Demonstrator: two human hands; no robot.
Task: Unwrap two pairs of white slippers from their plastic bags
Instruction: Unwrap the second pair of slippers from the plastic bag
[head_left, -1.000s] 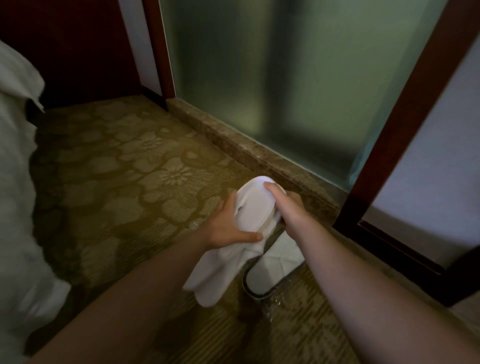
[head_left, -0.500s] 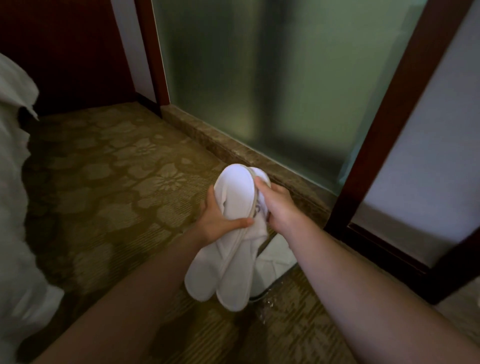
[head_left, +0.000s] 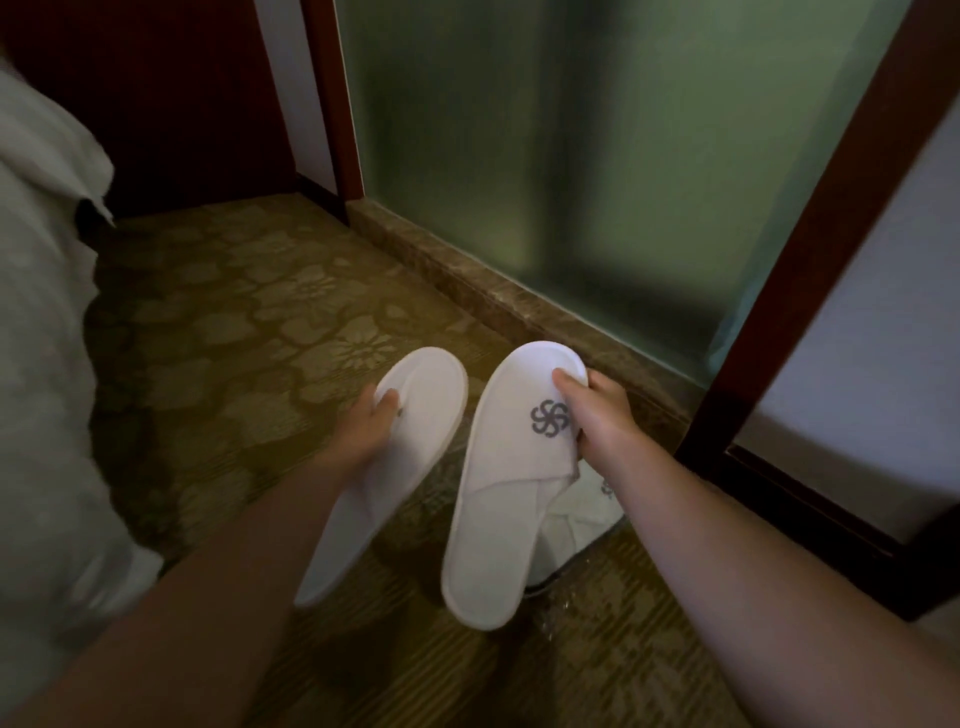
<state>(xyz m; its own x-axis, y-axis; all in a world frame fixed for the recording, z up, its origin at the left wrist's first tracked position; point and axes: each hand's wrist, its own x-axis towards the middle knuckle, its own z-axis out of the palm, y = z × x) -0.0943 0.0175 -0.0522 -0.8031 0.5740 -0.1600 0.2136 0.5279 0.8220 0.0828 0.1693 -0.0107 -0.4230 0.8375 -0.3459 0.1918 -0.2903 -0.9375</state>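
Observation:
Each hand holds one white slipper above the carpet. My left hand (head_left: 363, 431) grips the left slipper (head_left: 410, 452) near its toe end. My right hand (head_left: 597, 410) grips the right slipper (head_left: 498, 493), which shows a grey flower logo on its upper. The two slippers are apart, toes pointing away from me. Under my right forearm, another pair of white slippers (head_left: 576, 525) lies on the floor in clear plastic wrap, partly hidden by the held slipper.
A patterned brown carpet (head_left: 249, 322) covers the floor. White bedding (head_left: 47, 364) fills the left edge. A stone sill (head_left: 493, 296) runs below a frosted glass panel (head_left: 597, 156), with a dark wooden frame (head_left: 810, 291) to the right.
The two slippers were held stacked together in both hands; now they are pulled apart, one in each hand, uppers facing me.

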